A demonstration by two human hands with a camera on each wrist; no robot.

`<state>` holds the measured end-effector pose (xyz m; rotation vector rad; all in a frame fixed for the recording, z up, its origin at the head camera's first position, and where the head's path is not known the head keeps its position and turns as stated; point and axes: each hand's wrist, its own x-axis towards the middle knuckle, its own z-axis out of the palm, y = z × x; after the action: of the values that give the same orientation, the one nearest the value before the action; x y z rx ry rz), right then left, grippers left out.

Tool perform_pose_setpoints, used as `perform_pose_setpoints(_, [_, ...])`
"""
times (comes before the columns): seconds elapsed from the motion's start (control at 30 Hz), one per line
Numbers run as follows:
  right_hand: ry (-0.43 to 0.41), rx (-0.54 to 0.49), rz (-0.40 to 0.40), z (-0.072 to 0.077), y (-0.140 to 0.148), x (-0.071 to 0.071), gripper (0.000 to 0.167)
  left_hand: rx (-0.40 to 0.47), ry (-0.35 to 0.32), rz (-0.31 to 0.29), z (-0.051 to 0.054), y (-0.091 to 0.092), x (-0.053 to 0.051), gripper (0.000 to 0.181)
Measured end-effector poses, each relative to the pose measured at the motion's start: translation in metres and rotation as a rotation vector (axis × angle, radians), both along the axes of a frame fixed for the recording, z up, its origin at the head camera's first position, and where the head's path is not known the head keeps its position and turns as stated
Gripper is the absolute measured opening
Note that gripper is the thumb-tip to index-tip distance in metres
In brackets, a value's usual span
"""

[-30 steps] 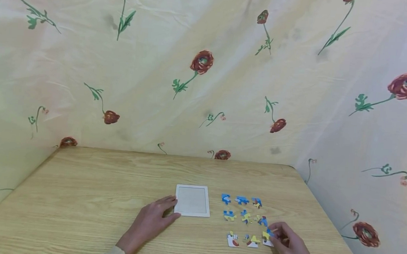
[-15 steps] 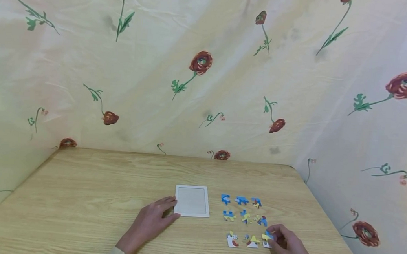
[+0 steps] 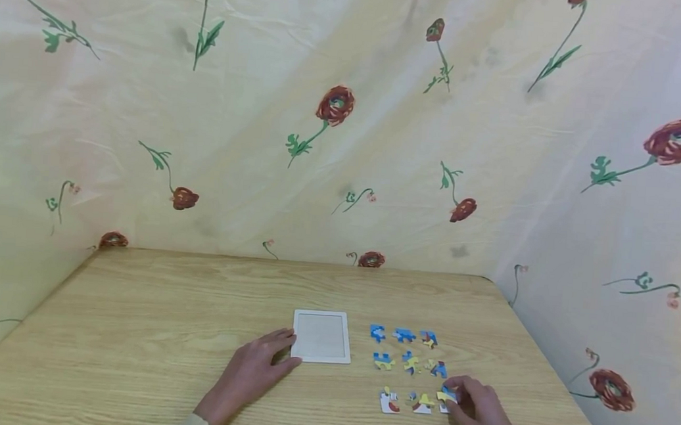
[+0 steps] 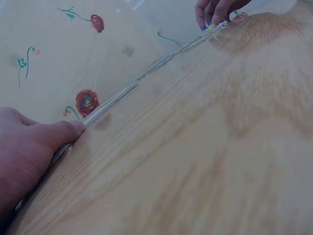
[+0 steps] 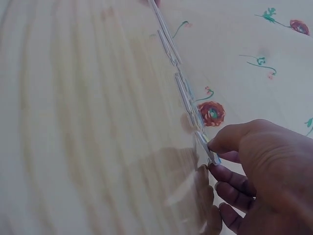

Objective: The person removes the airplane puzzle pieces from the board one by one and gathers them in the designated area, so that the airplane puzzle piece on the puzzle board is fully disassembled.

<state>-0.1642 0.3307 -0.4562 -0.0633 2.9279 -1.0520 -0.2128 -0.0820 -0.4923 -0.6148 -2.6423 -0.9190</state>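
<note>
My right hand pinches the bottom-right jigsaw puzzle piece, blue, yellow and white, between thumb and fingers. In the right wrist view this puzzle piece tilts, one edge raised off the table. My left hand rests flat beside a square white puzzle frame, its extended fingers and thumb touching the left edge and lower left corner. Close to my right hand lie two more bottom-row pieces, a yellow-and-white middle piece and a white-and-red left piece.
Two rows of loose puzzle pieces lie further back, with a blue top-row piece and a blue-and-yellow middle-row piece among them. The wooden table ends against a flowered cloth at the back and sides.
My right hand has shifted slightly left and toward me. The pinched puzzle piece has moved slightly left and looks more tilted. My left hand and the puzzle frame hold still.
</note>
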Motion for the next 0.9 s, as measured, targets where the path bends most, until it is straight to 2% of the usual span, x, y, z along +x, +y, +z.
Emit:
perform_pose_setpoints(0.33, [0.0,0.083,-0.022,0.0005,-0.0006,-0.0011,0.019,0.012,-0.01,-0.005,-0.0002,0.0002,0.0002,0.05])
perform_pose_setpoints(0.9, [0.019,0.066,-0.013,-0.0011,0.0044,-0.0002,0.015,-0.011,0.02,0.002,-0.0007,0.0001,-0.0006,0.047])
